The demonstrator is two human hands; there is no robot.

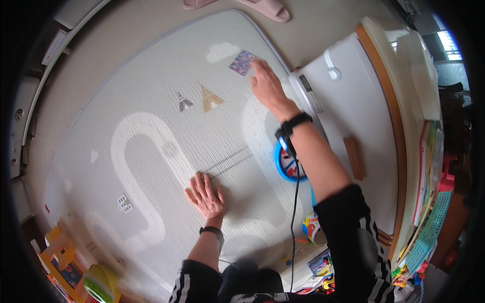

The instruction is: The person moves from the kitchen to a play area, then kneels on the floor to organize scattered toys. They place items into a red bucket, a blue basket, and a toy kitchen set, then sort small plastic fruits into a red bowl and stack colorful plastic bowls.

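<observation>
My left hand (206,195) rests palm down on the pale ribbed play mat (151,113), fingers a little apart and nothing in it. Farther off, my right hand (268,85) reaches out, slightly blurred, to a small purple patterned card or booklet (239,65). Its fingertips overlap the right edge of that piece; whether they grip it or only touch it is unclear. Below my right forearm lies a round blue-rimmed toy (278,163) with red and blue parts inside, partly hidden by the arm. A black cable (294,212) hangs from my right wristband.
At right stands a white cabinet-like piece (352,94) with a brown edge and a brown strip (353,159) on it. Pink slippers (267,9) lie beyond the mat. Toys (316,227) crowd the lower right; a yellow-green toy (100,282) sits lower left.
</observation>
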